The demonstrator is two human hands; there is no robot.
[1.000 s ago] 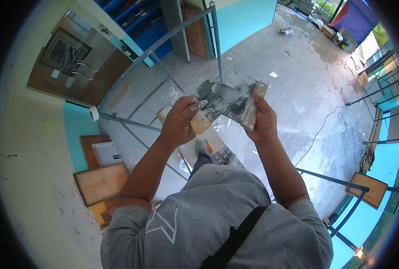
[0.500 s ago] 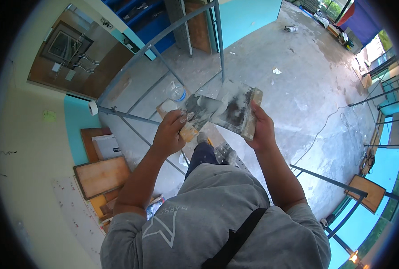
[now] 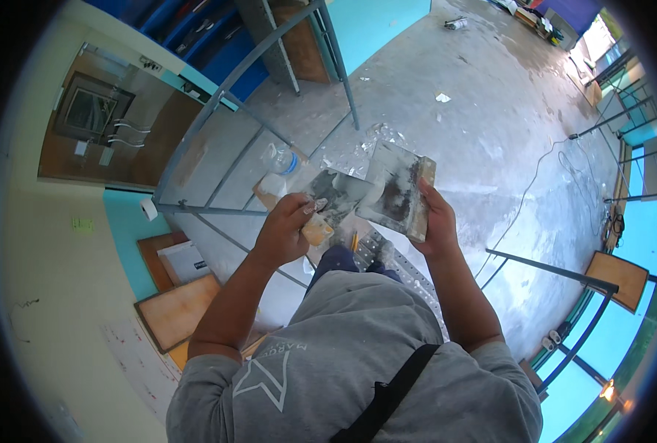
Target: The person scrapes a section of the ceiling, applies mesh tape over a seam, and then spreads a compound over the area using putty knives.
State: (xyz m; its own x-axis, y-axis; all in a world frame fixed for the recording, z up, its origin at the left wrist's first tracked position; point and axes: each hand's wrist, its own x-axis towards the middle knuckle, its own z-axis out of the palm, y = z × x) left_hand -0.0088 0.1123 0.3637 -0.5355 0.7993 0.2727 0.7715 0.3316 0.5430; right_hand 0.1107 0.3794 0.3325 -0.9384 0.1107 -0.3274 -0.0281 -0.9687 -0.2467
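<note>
My left hand (image 3: 282,230) is closed round the pale wooden handle of a broad putty knife (image 3: 336,193), its grey blade smeared with whitish filler. My right hand (image 3: 437,221) grips the thick wooden back strip of a wide plastering blade (image 3: 396,181), whose dark face is patched with white. The two blades meet in front of me, with the putty knife's front edge at the plastering blade's left side. A whitish smear shows where they meet. Beyond the left hand, a clear plastic bottle (image 3: 282,159) with a blue band is near a pale lump (image 3: 273,184).
Under my feet is a perforated metal plank (image 3: 409,277). Grey scaffold rails (image 3: 229,96) bound the left side, with another rail (image 3: 557,269) at right. Far below, scraps (image 3: 376,140) and a cable (image 3: 524,199) lie on the concrete floor. Boards (image 3: 177,310) lean by the left wall.
The view has shifted, and the surroundings sit differently in it. The plastering blade is turned to show more of its face, and the putty knife has moved along it.
</note>
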